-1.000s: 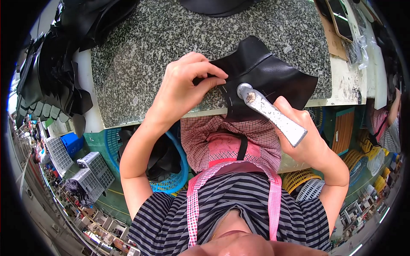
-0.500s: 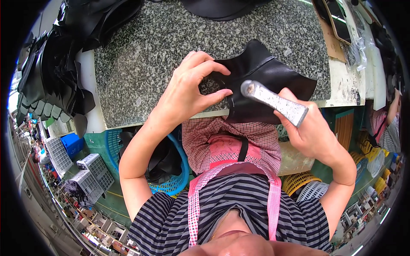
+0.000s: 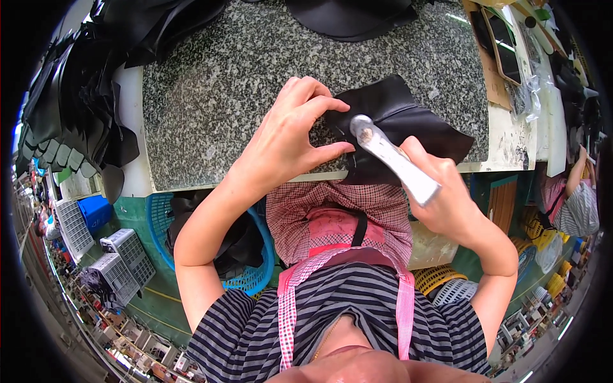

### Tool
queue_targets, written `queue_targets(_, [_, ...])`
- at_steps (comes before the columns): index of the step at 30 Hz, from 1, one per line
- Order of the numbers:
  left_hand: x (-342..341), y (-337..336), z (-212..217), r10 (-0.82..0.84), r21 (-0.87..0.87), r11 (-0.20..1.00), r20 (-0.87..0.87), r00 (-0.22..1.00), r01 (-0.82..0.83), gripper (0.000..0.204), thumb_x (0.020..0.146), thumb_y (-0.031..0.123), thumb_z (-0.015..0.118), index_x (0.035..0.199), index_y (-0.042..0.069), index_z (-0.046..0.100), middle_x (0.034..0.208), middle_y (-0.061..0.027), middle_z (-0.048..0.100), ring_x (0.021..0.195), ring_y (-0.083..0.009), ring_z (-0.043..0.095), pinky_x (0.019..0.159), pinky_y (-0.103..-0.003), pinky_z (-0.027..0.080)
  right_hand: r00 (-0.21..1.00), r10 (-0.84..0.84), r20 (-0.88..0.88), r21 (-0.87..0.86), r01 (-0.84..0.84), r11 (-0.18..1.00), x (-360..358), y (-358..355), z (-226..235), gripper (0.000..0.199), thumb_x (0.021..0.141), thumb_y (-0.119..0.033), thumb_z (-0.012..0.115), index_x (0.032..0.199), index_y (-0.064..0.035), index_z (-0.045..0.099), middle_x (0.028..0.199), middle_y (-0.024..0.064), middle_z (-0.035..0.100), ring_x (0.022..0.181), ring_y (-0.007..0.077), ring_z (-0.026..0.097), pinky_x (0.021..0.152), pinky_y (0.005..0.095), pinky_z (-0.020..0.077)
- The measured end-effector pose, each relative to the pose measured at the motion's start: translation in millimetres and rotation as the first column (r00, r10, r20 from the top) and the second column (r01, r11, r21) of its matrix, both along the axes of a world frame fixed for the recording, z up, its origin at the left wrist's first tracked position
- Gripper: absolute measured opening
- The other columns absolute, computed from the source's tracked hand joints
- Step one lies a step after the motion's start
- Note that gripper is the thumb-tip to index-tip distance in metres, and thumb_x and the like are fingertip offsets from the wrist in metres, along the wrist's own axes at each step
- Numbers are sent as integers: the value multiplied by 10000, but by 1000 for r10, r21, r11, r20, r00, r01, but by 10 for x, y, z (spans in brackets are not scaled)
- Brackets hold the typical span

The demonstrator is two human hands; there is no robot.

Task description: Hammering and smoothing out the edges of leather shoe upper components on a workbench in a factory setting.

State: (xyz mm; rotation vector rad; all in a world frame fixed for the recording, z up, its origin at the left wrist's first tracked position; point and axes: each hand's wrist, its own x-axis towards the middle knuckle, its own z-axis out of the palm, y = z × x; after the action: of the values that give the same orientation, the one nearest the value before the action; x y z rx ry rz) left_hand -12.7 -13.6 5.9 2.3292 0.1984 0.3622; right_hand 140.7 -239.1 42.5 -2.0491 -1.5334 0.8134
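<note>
Gripping a metal hammer (image 3: 393, 156) by its pale handle, the right hand (image 3: 447, 204) is closed around the shaft, with the round hammer head resting on a black leather piece (image 3: 408, 124). The left hand (image 3: 284, 143) curls over the near-left edge of the same piece, thumb and fingertips pressing it down. The leather lies at the front edge of a speckled granite slab (image 3: 230, 83), partly overhanging toward the person's checked apron. More black leather cut-outs (image 3: 70, 108) are stacked to the left of the slab, and a blue plastic basket (image 3: 255, 274) stands below the bench.
</note>
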Motion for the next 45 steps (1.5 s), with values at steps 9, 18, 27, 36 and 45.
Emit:
queue_targets(9, [-27,-25,-32,20,8,1000,12,1000,-20,587,619,182,942,1141,36,714,1117,-123,609,1075,-306,595,961,-417,495,998,63,-27,1,-63,998,-5,98,27,331,865,-28,647,1147,3,476,810,219,646,776,434,684,647,509,539])
queue_targets(18, [-4,-18,-28,18,0,1000,1,1000,-18,564,624,137,901,1133,15,691,1107,-132,587,1103,-325,560,971,-417,489,992,129,-9,58,-128,990,-43,211,48,258,963,-149,625,1090,-4,453,808,220,649,726,447,664,585,524,515])
queue_targets(27, [-58,-7,-39,-3,43,999,19,1000,2,668,587,188,931,1186,46,672,1124,-144,601,1072,-328,586,966,-420,481,997,79,-11,102,-77,992,-38,221,143,184,957,-71,589,1109,5,520,746,207,640,741,445,671,622,501,522])
queue_targets(36, [130,-194,179,115,272,959,-104,988,-83,601,600,346,958,995,-15,683,1076,-138,572,1064,-337,538,931,-422,509,968,-239,-74,304,250,919,118,-144,-22,370,924,-6,693,1280,17,595,791,93,643,676,254,656,609,338,515])
queue_targets(45, [545,-318,325,-41,109,991,-254,966,71,846,647,317,950,1299,-47,553,1076,-196,654,1054,-361,631,921,-410,522,597,-719,-355,141,795,590,25,-587,-270,317,815,-145,911,845,-59,607,668,-107,389,593,13,307,518,247,253])
